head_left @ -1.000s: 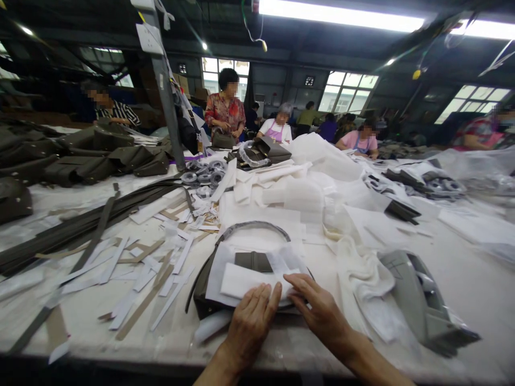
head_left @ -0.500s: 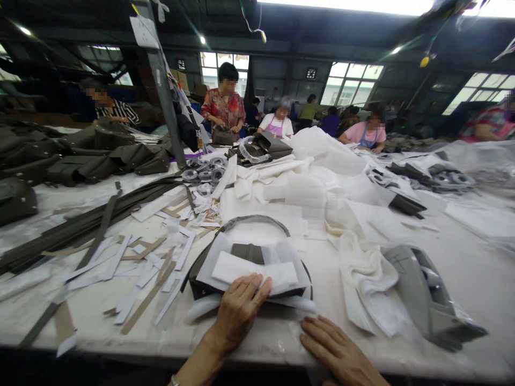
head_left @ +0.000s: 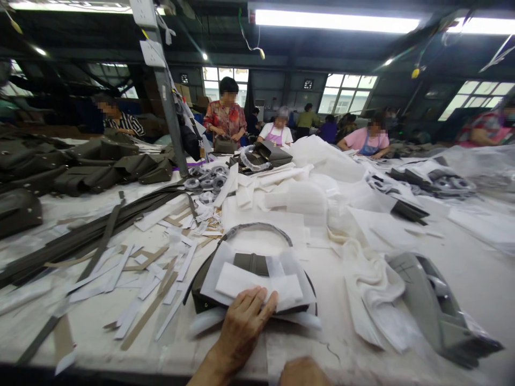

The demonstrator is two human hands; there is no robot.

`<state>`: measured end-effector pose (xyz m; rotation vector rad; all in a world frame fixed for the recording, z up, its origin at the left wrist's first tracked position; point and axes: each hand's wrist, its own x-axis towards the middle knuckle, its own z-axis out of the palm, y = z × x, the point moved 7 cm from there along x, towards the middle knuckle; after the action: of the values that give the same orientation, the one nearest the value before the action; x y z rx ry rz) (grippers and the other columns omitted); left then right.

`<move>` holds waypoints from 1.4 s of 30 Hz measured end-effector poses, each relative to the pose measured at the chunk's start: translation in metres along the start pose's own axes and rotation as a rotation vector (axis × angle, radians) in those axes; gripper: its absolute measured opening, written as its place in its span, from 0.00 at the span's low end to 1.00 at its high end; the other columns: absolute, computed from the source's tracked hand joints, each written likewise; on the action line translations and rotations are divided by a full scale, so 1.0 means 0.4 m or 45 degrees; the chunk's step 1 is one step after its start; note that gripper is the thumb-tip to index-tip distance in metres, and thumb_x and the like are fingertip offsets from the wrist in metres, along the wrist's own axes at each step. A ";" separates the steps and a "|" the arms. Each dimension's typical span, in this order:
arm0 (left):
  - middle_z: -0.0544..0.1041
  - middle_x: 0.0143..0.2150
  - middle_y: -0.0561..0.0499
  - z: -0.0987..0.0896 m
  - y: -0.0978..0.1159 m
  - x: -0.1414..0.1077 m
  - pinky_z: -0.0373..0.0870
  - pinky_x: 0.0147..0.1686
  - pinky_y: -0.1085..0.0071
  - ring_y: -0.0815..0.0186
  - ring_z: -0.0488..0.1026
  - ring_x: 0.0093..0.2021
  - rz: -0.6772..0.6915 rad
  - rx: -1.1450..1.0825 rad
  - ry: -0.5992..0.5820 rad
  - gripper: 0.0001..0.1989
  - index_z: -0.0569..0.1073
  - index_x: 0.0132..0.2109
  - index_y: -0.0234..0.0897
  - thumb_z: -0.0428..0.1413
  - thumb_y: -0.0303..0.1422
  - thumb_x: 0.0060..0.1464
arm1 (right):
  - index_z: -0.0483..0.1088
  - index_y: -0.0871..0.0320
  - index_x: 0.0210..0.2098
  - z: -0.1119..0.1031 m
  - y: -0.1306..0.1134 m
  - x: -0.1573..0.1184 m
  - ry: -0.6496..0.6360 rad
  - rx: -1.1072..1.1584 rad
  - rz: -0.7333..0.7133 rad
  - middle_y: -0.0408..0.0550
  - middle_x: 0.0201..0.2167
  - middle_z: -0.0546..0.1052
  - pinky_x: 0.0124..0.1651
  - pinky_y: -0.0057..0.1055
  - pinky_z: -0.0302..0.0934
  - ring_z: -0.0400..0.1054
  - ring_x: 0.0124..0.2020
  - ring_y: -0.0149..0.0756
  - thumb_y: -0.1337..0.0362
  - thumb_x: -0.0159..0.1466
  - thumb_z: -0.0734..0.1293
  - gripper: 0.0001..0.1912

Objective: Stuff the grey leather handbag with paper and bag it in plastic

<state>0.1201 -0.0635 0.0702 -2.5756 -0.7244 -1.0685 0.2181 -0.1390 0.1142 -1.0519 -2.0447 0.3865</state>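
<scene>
On the worktable, the dark olive handbag has its handle wrapped and folded white padding laid on, seemingly unfastened, pressed by the flat, open left hand; the blurred right hand's grip cannot be told.

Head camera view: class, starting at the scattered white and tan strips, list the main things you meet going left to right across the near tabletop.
Flat, narrow white and tan strips → dark olive handbag with an arched handle → rumpled soft white sheets → angular grey object.
</scene>
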 end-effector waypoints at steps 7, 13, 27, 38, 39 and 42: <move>0.77 0.50 0.48 -0.012 0.010 -0.007 0.66 0.52 0.67 0.64 0.73 0.51 0.050 0.090 0.072 0.20 0.70 0.60 0.42 0.40 0.30 0.70 | 0.72 0.55 0.54 -0.092 0.239 0.295 -0.371 -0.466 0.428 0.51 0.52 0.78 0.56 0.32 0.63 0.71 0.53 0.38 0.57 0.73 0.56 0.19; 0.78 0.50 0.49 -0.018 0.003 -0.009 0.66 0.54 0.68 0.65 0.73 0.51 -0.049 0.101 0.082 0.20 0.71 0.60 0.43 0.40 0.30 0.70 | 0.78 0.62 0.37 0.023 0.373 0.331 -0.642 -0.757 0.519 0.60 0.38 0.81 0.48 0.39 0.63 0.76 0.43 0.48 0.53 0.72 0.56 0.25; 0.78 0.50 0.49 -0.027 -0.008 -0.012 0.64 0.53 0.65 0.63 0.72 0.53 -0.061 -0.028 0.080 0.18 0.74 0.55 0.44 0.42 0.30 0.70 | 0.69 0.57 0.57 -0.054 0.319 0.211 -0.553 -0.682 0.518 0.53 0.56 0.75 0.61 0.41 0.59 0.67 0.59 0.42 0.58 0.74 0.54 0.20; 0.77 0.50 0.46 -0.011 -0.005 -0.021 0.66 0.53 0.63 0.62 0.72 0.53 -0.065 -0.029 0.052 0.14 0.75 0.51 0.41 0.45 0.30 0.68 | 0.66 0.58 0.59 -0.050 0.173 0.015 -0.164 -0.511 -0.003 0.55 0.57 0.74 0.68 0.58 0.48 0.59 0.65 0.48 0.75 0.58 0.65 0.29; 0.77 0.50 0.46 -0.011 -0.004 -0.021 0.66 0.52 0.63 0.62 0.72 0.52 -0.063 -0.024 0.047 0.15 0.75 0.51 0.40 0.45 0.30 0.68 | 0.67 0.58 0.58 -0.048 0.163 0.016 -0.106 -0.524 -0.053 0.54 0.55 0.75 0.68 0.58 0.49 0.61 0.64 0.46 0.76 0.59 0.63 0.27; 0.77 0.50 0.45 -0.016 -0.003 -0.018 0.66 0.52 0.63 0.62 0.73 0.51 -0.053 0.006 0.048 0.15 0.74 0.52 0.39 0.44 0.30 0.68 | 0.68 0.57 0.56 -0.042 0.135 0.016 0.060 -0.559 -0.165 0.52 0.51 0.77 0.65 0.54 0.56 0.66 0.60 0.42 0.78 0.59 0.58 0.27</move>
<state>0.1112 -0.0676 0.0694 -2.5396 -0.7731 -1.1236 0.2583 -0.1023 0.0975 -1.1581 -2.1936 -0.1624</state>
